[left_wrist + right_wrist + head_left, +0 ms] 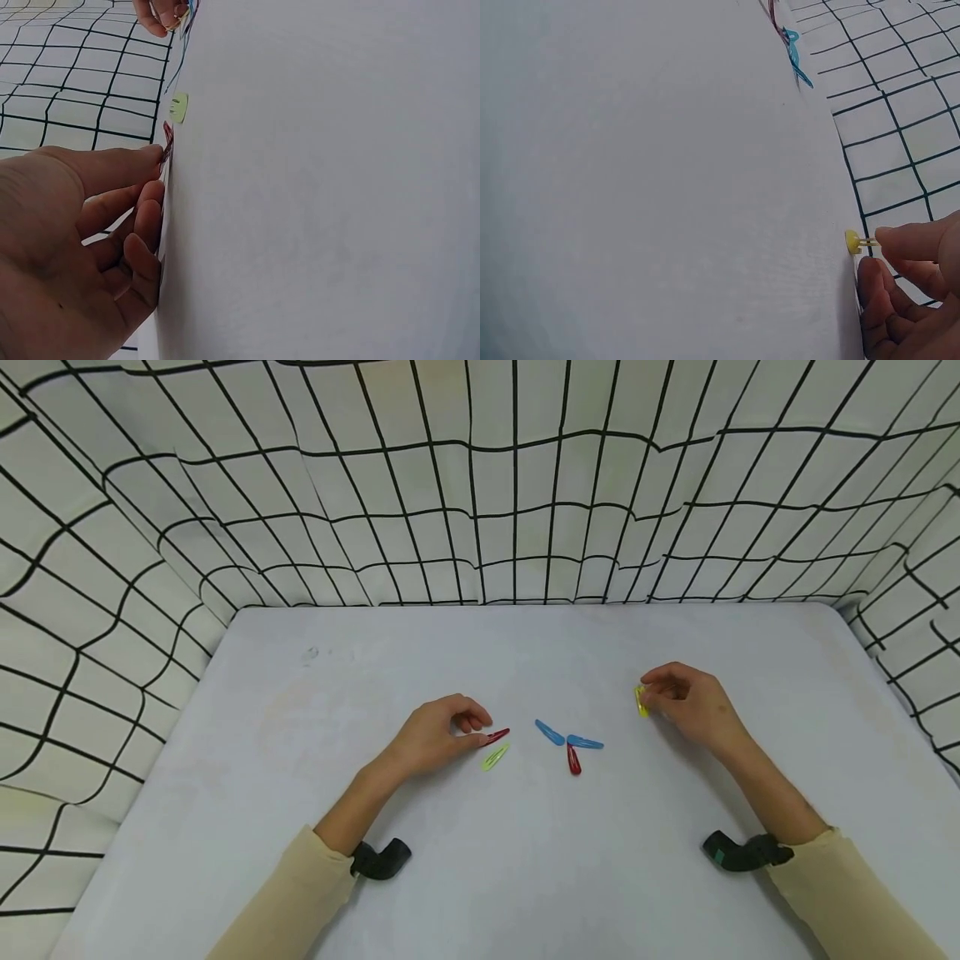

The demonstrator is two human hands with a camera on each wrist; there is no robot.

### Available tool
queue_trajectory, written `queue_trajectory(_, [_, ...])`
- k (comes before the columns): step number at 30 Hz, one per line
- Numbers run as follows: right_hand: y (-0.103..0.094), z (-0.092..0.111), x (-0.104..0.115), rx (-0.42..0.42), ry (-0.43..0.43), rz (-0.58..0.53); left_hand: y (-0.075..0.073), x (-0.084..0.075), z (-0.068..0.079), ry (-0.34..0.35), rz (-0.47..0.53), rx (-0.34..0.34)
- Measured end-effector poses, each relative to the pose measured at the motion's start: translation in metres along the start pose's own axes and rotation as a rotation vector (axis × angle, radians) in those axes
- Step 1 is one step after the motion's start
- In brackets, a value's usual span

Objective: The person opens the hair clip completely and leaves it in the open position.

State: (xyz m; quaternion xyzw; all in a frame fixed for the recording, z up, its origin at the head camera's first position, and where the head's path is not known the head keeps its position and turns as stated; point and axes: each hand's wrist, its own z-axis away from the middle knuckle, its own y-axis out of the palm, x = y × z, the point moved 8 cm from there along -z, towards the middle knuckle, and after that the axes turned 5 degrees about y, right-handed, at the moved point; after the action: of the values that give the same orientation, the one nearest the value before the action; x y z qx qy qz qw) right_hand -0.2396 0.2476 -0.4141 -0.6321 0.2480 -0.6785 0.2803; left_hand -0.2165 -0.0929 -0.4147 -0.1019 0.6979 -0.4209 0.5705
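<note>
Snap hair clips lie on the white table. My left hand [437, 732] pinches one end of a red hair clip [498, 736] at the thumb tip; in the left wrist view the clip [167, 142] sticks out past the thumb. Just below it lies a light green hair clip [495, 757]. Off to the right, my right hand [693, 703] holds a yellow hair clip [641, 701] between thumb and fingers. The right wrist view shows this clip [852, 241] upright, with its end at the table surface.
Between the hands lie two blue hair clips, one on the left [550, 732] and one on the right [585, 742], with a second red clip [574, 759] beneath them. White walls with a black grid [515, 516] enclose the table [525, 877] at the back and sides.
</note>
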Motion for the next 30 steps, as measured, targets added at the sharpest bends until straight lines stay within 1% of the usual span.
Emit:
queue_trajectory(6, [-0.004, 0.002, 0.002, -0.026, 0.018, 0.001, -0.001, -0.001, -0.001, -0.002, -0.017, -0.009])
queue_trajectory(14, [-0.009, 0.008, 0.014, -0.085, -0.014, 0.014, -0.001, -0.003, -0.001, -0.020, -0.029, -0.008])
queue_trajectory(16, [-0.009, 0.009, 0.018, -0.097, -0.020, 0.008, 0.000, -0.002, -0.001, -0.013, -0.034, -0.007])
queue_trajectory(22, [-0.006, 0.014, 0.031, -0.123, -0.065, -0.008, 0.000, -0.002, -0.001, 0.006, -0.039, -0.007])
queue_trajectory(26, [-0.003, 0.017, 0.039, -0.133, -0.108, -0.021, 0.001, 0.000, -0.001, -0.006, -0.028, 0.006])
queue_trajectory(30, [0.003, 0.019, 0.045, -0.126, -0.133, -0.030, 0.001, 0.000, -0.001, -0.014, -0.027, 0.015])
